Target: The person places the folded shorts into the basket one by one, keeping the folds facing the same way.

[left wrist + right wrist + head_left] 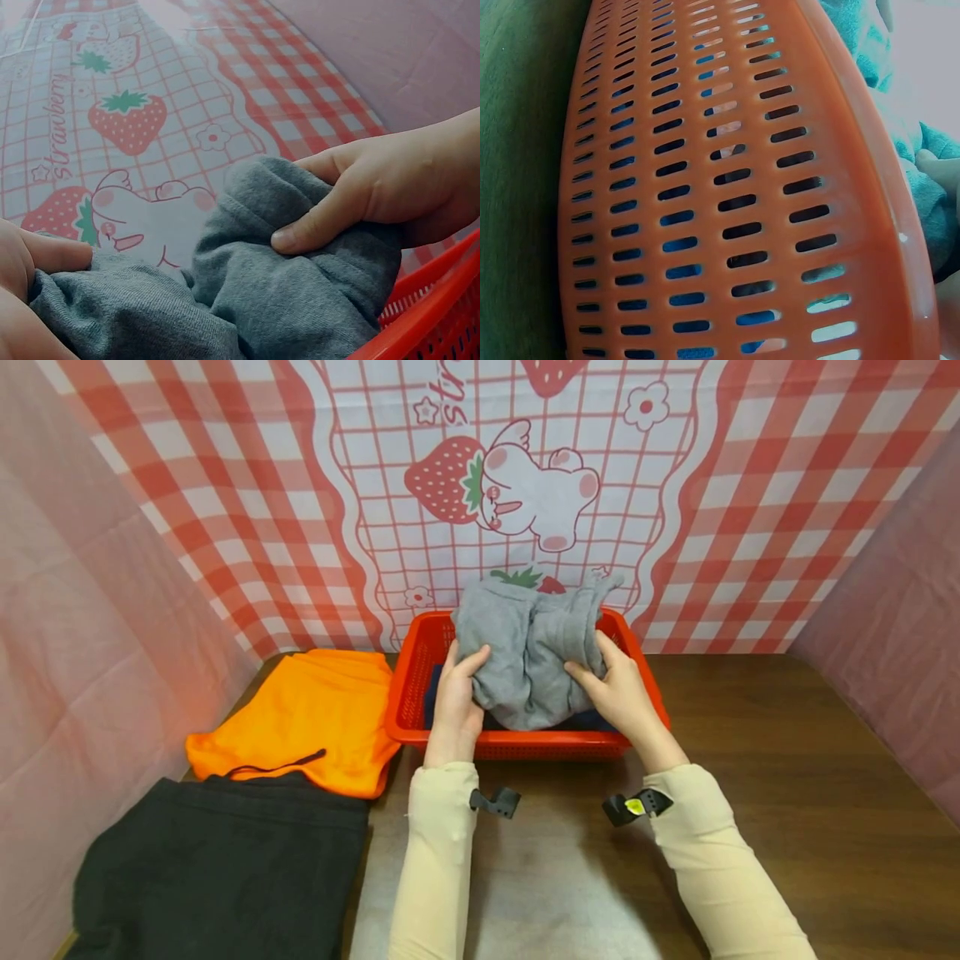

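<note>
A bunched grey garment (517, 652) of soft knit fabric is held up over a red plastic basket (551, 740); its exact kind is hard to tell. My left hand (457, 697) grips its left side, thumb in front. On the right side my right hand (622, 689) pinches a folded edge between thumb and fingers. The left wrist view shows the same grey fabric (292, 300) with the right thumb pressed on it. Dark blue cloth (431, 700) lies in the basket, mostly hidden. Slotted basket wall (859, 225) fills most of the right wrist view.
Left of the basket lies a folded orange garment (322, 710) with a dark drawstring. A folded black garment (225, 868) lies nearer, touching it. Behind the basket hangs a red-checked strawberry cloth (517, 410). Brown wooden tabletop (787, 793) extends to the right.
</note>
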Motion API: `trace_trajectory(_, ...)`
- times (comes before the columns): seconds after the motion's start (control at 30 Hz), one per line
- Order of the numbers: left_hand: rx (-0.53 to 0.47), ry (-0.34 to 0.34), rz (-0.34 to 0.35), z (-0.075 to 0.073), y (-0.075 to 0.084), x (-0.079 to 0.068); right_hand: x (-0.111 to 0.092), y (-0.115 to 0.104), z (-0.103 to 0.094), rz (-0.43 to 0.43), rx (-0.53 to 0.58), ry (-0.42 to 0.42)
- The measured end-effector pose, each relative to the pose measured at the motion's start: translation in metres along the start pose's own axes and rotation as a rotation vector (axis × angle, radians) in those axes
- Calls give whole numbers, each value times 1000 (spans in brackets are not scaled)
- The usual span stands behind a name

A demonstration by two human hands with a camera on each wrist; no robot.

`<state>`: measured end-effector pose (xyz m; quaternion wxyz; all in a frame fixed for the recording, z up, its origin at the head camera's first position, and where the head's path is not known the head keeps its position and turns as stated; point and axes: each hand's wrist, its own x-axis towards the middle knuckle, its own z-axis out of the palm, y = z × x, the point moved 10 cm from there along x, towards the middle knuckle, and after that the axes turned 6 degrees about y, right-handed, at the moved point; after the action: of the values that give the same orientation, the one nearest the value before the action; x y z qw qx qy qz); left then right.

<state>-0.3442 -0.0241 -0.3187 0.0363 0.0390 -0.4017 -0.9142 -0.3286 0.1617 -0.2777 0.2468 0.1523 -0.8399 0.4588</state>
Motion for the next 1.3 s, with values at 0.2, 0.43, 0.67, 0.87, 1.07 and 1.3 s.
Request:
trace_trajectory(0.2, -14, 11, 4, -4, 5, 1, 3, -1, 1, -9, 33, 17)
trace_trajectory(0.43, 17, 38, 2, -12, 7, 5, 3, 10, 2, 29, 31, -1)
trace_trajectory(0.67, 106, 119, -40, -23, 6, 7, 0, 15, 7, 56, 7, -59)
trace_trajectory(0.87, 215, 146, -61, -30, 8, 4, -8, 20, 11, 109, -34, -133)
trace_trajectory(1.07, 350, 197, -76, -40, 9, 4, -17, 25, 11, 156, -65, -166)
trace_trajectory(1.3, 473, 201, -31, -41, 13, 4, -24, 28, 9, 214, -103, -167)
